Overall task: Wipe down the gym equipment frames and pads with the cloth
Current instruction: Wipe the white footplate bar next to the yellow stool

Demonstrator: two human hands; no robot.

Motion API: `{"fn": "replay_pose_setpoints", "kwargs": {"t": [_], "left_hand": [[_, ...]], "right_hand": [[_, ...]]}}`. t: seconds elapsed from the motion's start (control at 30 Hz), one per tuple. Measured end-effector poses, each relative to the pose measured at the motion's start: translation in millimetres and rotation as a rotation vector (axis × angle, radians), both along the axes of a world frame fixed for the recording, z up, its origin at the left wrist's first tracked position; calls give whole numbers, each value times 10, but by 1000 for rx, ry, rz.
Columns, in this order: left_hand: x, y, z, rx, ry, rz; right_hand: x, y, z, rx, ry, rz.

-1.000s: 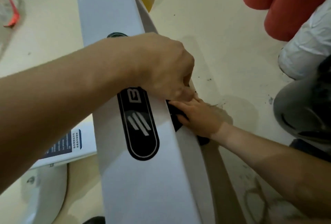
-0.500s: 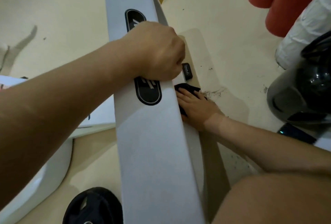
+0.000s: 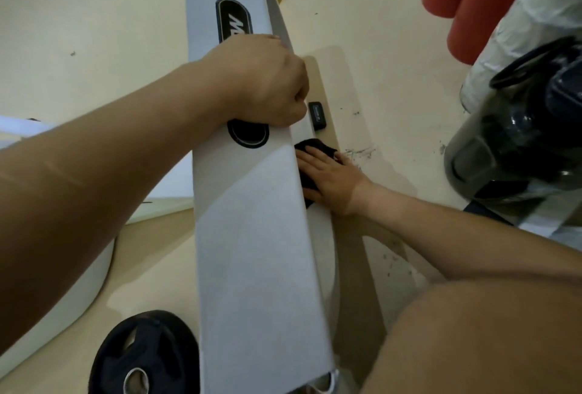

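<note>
At lower left a black weight plate (image 3: 148, 352) on the floor has come into view. At centre the left hand (image 3: 261, 81) still grips the white frame beam (image 3: 258, 251), fingers curled over its right edge across the logo badge. Just right of it, the black cloth (image 3: 316, 146) has slid down the beam's side face, away from the left fingers, pressed flat by the straight-fingered right hand (image 3: 333, 182). The wipe seems to be advancing down that side, with the lower stretch left.
</note>
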State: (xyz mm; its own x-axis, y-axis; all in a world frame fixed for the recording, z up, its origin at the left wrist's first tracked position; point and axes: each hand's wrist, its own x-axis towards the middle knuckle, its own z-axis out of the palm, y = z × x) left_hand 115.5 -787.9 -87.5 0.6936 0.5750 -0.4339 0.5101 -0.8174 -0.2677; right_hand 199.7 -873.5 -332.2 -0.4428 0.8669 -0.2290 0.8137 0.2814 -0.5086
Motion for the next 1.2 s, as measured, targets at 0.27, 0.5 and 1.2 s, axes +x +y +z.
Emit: {"fn": "replay_pose_setpoints", "kwargs": {"t": [0.27,0.5,1.2], "left_hand": [[7,-32,23,-7,41,22],[6,-69,45,7,73,71],[6,-119,63,16,-2,98]], "right_hand": [[13,-984,154,-260,412,38],[-8,-210,-9,-11,27,149],[88,-1208,1411,-836,1430,-858]]}}
